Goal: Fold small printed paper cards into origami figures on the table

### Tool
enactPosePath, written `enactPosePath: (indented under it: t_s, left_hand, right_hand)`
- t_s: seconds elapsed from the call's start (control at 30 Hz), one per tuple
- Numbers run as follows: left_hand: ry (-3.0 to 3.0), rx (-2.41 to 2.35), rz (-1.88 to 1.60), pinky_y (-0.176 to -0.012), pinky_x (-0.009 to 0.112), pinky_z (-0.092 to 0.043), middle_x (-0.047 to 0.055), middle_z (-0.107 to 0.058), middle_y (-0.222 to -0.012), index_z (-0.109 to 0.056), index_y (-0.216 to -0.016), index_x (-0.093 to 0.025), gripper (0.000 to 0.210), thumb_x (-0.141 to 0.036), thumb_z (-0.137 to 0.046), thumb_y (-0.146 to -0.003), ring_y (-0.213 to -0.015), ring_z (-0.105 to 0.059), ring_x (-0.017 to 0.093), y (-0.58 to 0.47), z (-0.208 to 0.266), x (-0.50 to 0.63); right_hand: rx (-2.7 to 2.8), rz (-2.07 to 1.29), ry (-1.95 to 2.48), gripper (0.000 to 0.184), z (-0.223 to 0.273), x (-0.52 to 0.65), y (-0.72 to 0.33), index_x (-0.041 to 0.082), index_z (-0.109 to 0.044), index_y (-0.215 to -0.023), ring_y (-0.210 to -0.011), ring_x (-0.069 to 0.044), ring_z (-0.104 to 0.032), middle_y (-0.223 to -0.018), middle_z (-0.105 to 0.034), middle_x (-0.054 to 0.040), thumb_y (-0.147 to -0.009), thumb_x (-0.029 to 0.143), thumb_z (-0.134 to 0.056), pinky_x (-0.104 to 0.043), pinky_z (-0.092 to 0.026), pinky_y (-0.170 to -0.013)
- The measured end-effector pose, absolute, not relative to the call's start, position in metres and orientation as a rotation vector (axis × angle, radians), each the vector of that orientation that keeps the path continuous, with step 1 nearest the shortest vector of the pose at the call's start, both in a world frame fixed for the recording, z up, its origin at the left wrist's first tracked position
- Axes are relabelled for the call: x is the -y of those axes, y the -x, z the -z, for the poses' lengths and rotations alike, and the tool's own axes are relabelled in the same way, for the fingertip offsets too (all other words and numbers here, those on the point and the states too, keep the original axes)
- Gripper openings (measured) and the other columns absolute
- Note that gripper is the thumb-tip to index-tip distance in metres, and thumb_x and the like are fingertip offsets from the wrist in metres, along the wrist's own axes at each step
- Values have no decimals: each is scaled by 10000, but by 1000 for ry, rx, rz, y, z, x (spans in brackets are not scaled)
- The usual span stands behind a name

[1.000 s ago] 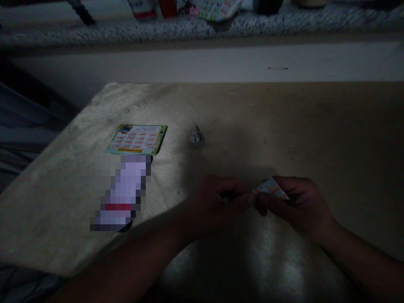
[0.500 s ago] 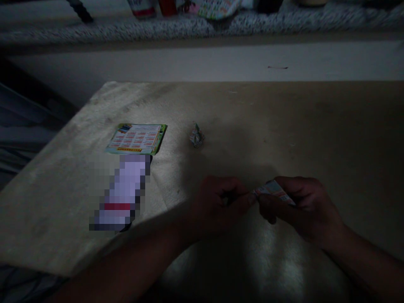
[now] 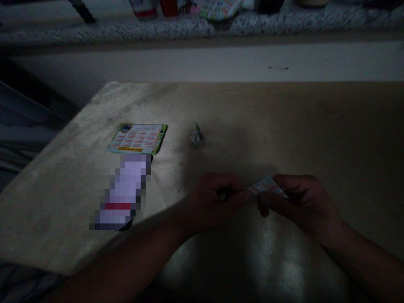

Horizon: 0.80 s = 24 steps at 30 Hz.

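The folded paper (image 3: 269,185), a small printed triangle, sits between both hands above the worktop (image 3: 331,130). The left hand (image 3: 214,202) has its fingers pinched narrow on the paper's nine o'clock corner; the right hand (image 3: 307,206) grips its three o'clock side between thumb and fingers. From that paper, a second small folded piece (image 3: 197,137) rests at ten o'clock, a printed card (image 3: 137,139) farther out, and a blurred phone (image 3: 124,189) at nine, just below the card. At eleven, a white tub (image 3: 143,9) and red container (image 3: 168,7) stand on the stone ledge (image 3: 176,33); their tops are cut off, so their contents are hidden.
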State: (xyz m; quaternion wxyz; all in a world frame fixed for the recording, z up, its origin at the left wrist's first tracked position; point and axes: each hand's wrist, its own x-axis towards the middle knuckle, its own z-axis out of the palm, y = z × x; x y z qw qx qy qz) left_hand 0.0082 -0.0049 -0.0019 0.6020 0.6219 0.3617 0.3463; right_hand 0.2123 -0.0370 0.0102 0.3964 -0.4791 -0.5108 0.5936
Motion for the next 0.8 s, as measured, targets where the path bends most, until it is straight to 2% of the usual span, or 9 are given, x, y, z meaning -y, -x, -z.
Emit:
enactPosePath:
  t_s: [0.1,0.33,0.53,0.8]
  left_hand:
    - [-1462,-807,-762,-480,212,-291,-40,-452,-558,-570,-646,-149,344,-386,-693,-864,-517,-361,70,-9,3,5]
    - [-1510,-810,-680,-487,208,-280,-51,-415,-551,-582,-647,-143,337,-361,-657,-893,-516,-342,68,-8,-2,3]
    - [-1587,-706,-599,-507,226,-323,5,-562,-602,-687,-773,-111,372,-412,-569,-955,-525,-431,88,-7,0,1]
    - [-1660,-682,-726,-484,211,-305,-2,-581,-579,-716,-752,-115,343,-365,-599,-954,-497,-416,71,-8,-1,2]
  right_hand:
    - [1302,-1481,1241,171,-9,38,-211,191,-739,-676,-507,-91,-559,-566,-665,-2,-827,263,-775,-172,-442,-460]
    - [1310,-1489,1253,167,-9,39,-210,185,-737,-668,-511,-111,-573,-577,-678,-16,-807,265,-783,-199,-446,-454]
    - [1362,-1491,1237,175,-9,39,-210,175,-733,-669,-511,-104,-552,-567,-654,-12,-815,264,-768,-200,-441,-457]
    - [1307,-1607,1140,231,-12,36,-212,172,-735,-680,-510,-107,-600,-565,-673,-13,-831,338,-787,-200,-486,-475]
